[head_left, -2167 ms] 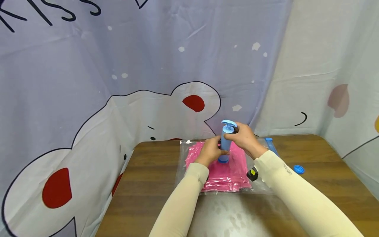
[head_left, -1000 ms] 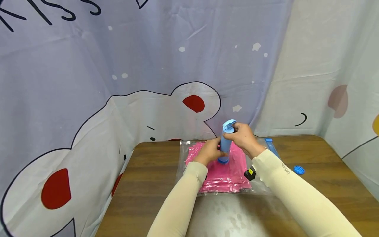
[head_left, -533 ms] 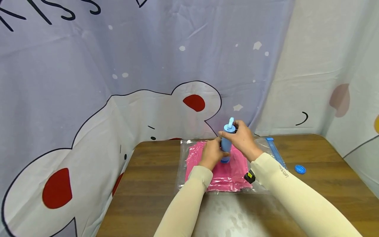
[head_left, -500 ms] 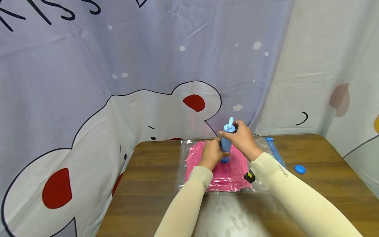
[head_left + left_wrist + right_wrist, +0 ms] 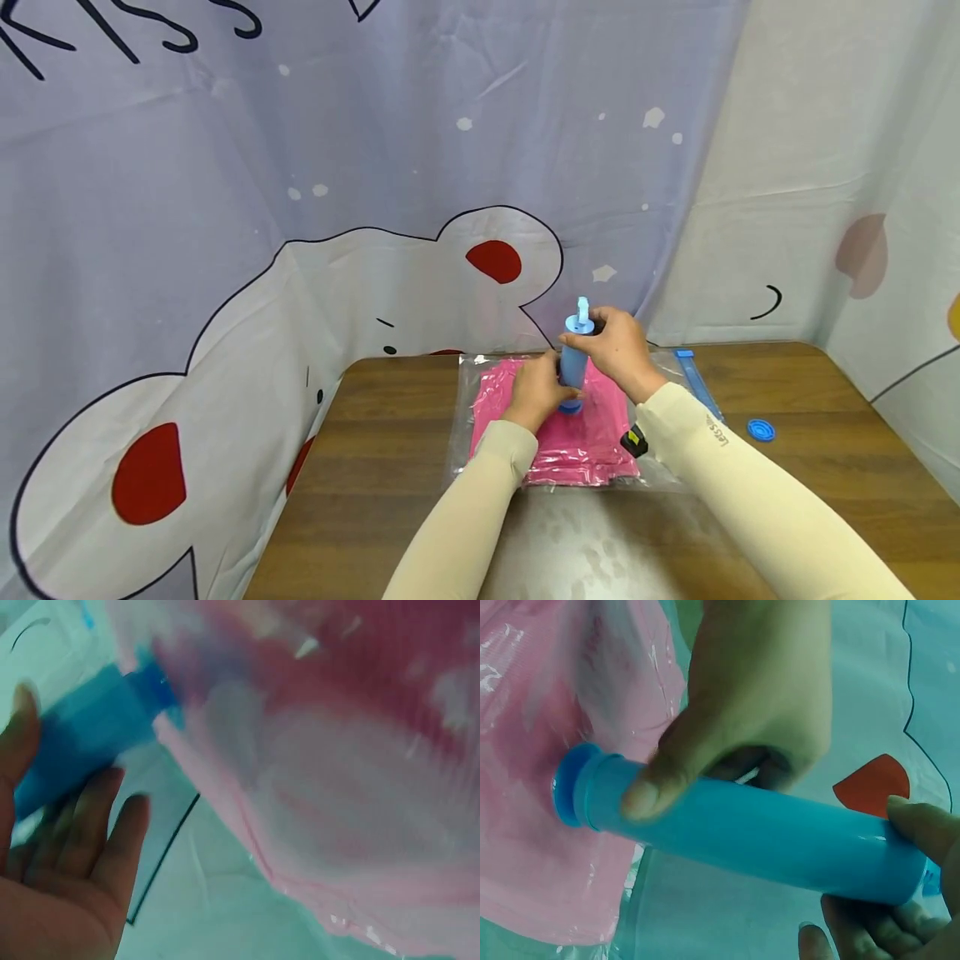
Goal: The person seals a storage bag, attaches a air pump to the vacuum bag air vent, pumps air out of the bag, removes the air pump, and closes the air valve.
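Observation:
A blue hand pump (image 5: 573, 367) stands upright on a clear vacuum storage bag (image 5: 468, 417) with pink contents (image 5: 577, 454). My left hand (image 5: 536, 390) holds the pump low on its barrel, near the base. Higher up, my right hand (image 5: 621, 346) grips the barrel just below its light blue handle (image 5: 582, 310), thumb to the near side. In the right wrist view the flared base of the pump (image 5: 742, 832) meets the bag, with the left thumb (image 5: 641, 799) over the lower barrel. The left wrist view catches the fingers of the left hand (image 5: 75, 870) around the barrel, somewhat blurred.
Right of the bag lies a blue sealing strip (image 5: 699, 385), partly behind the right arm. A round blue cap (image 5: 761, 430) rests on the wooden table (image 5: 375, 467) farther right. A printed curtain (image 5: 375, 125) hangs behind the table's far edge.
The pump's handle has turned from broadside to nearly edge-on. The right hand has shifted its grip slightly around the barrel's top. The left hand stays low on the pump.

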The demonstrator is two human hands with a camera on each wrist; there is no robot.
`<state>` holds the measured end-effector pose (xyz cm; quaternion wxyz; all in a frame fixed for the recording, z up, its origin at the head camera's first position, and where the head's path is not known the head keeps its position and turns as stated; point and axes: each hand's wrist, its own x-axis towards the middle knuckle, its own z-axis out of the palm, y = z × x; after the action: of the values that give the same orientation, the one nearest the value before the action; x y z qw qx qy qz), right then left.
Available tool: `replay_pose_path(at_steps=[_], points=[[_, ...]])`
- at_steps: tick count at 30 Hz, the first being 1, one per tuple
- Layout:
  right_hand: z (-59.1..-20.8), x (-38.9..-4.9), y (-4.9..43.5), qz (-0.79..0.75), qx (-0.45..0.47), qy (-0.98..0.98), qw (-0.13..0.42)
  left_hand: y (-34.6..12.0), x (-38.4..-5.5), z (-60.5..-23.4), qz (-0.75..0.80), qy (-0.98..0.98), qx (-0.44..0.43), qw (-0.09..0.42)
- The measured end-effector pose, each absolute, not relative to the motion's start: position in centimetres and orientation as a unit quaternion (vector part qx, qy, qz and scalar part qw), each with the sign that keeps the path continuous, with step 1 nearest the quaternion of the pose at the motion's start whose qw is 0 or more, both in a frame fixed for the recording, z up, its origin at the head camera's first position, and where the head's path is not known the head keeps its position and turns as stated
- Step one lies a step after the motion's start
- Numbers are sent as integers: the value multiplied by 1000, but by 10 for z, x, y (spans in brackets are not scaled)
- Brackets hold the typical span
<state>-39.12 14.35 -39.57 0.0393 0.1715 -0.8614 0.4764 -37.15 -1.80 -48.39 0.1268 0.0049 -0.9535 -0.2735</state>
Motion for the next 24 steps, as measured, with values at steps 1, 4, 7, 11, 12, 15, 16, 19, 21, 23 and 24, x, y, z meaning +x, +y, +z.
replay_pose_path(at_steps=[1, 4, 7, 11, 12, 15, 16, 19, 21, 23, 24], points=[[-394, -391, 144, 471, 173, -864, 35, -20, -372, -482, -286, -952, -9, 111], [-392, -393, 144, 464, 173, -869, 12, -27, -373, -474, -344, -936, -48, 62], [-399, -406, 144, 467, 171, -867, -10, -32, -376, -469, -375, -924, -73, 33], [-420, -429, 143, 488, 189, -852, -2, -35, -380, -469, -377, -922, -80, 22], [-419, -428, 144, 488, 193, -851, -1, -35, -380, -470, -377, -922, -78, 22], [-400, -405, 143, 482, 185, -856, -12, -35, -380, -469, -378, -922, -76, 33], [-399, -401, 144, 484, 186, -855, -15, -34, -379, -470, -371, -925, -74, 44], [-401, -393, 144, 504, 182, -844, -33, -26, -377, -476, -324, -940, -56, 91], [-407, -393, 145, 512, 174, -840, -41, -18, -374, -482, -286, -950, -29, 125], [-412, -393, 145, 512, 166, -842, -40, -11, -371, -487, -261, -953, 1, 150], [-415, -393, 145, 507, 163, -846, -34, -8, -371, -488, -255, -954, 12, 158]])
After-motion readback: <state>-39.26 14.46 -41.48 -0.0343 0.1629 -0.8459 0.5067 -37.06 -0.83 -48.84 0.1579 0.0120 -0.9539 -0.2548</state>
